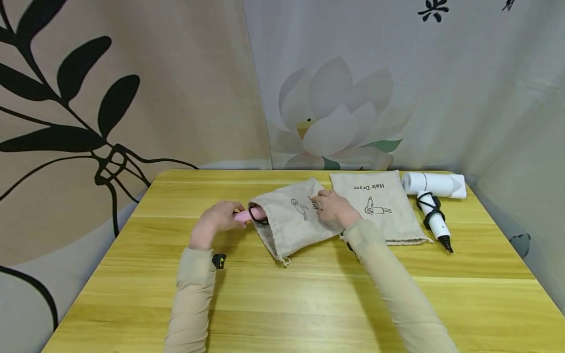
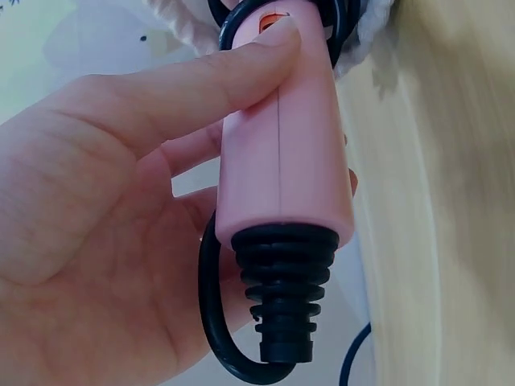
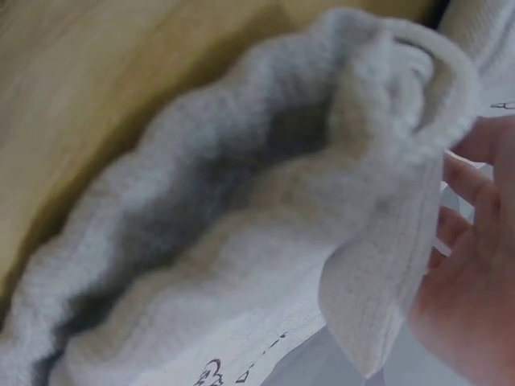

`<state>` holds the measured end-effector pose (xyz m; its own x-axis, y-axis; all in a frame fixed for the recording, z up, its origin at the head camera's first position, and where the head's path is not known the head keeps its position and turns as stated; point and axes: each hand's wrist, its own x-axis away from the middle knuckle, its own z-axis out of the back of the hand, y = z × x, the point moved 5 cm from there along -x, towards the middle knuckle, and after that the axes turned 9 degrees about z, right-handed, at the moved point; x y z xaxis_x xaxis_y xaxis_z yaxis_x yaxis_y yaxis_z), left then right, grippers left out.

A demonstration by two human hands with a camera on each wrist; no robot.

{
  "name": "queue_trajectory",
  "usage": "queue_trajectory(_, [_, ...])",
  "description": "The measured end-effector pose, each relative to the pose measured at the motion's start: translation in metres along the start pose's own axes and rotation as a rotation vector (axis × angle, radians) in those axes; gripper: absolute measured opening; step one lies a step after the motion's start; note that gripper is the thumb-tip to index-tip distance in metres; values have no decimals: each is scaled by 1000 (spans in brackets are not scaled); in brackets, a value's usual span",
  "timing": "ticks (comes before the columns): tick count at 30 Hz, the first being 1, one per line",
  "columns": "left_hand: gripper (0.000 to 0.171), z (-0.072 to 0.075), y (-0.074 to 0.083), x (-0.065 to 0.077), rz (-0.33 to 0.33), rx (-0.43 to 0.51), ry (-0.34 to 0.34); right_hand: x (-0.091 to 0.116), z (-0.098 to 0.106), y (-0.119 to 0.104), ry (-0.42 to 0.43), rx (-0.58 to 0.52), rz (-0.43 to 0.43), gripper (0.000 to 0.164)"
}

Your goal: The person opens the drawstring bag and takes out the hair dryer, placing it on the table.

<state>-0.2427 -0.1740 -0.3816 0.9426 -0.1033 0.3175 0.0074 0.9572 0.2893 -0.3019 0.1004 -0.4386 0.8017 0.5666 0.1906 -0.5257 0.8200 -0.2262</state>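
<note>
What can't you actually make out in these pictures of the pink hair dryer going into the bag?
- Head view: the pink hair dryer's head is hidden inside the drawstring bag.
- Left wrist view: the black cord is cut off by the bottom edge; the left hand grips the handle.
- Right wrist view: the bag's inside is dark and blurred; the right hand is cut off at the edge.
- Head view: print under the right hand is covered.
</note>
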Motion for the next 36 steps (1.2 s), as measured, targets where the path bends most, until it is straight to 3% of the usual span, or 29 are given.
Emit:
queue_trajectory(10, [46,6,-7,5,18,-31,26,0,1,1,45,1,8,45])
queue_trajectory(19, [45,6,-6,4,23,-53,58,8,13,-4,114,-96,25,40])
queue_trajectory(23, [43,6,-3,3,24,-64,73,11,21,-8,152,-60,46,35])
queue_trajectory(30, [40,1,2,0,42,-54,106,14,20,-7,125,-25,15,30])
queue_trajectory(36, [54,-6,0,-1,67,-60,71,10,12,-12,118,28,33,28])
